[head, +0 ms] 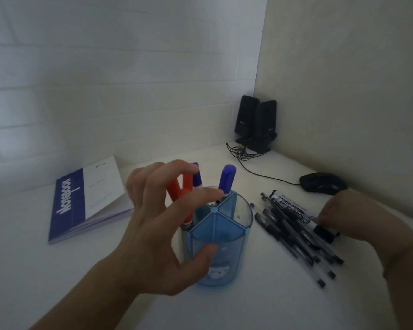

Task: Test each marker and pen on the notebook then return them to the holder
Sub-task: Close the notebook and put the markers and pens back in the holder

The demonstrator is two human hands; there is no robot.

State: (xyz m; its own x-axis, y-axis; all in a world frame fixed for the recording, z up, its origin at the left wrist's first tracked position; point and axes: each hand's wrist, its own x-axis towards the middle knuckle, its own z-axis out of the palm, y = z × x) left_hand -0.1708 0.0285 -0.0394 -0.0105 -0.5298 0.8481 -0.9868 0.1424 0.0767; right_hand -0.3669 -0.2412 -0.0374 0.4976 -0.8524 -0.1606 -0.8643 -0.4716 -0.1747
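Head view: holder (pixel 221 236) contains two red markers (pixel 179 190), two blue markers (pixel 227 178).

The left hand (pixel 153 225) covers the lower barrels of the red markers (pixel 179 186) and part of the holder (pixel 224 236) — whether its thumb touches the holder is unclear. The right hand (pixel 358 217) hides its own fingertips, the pens (pixel 293 232) beside it are smeared by blur, and both forearms run off the frame's edge.
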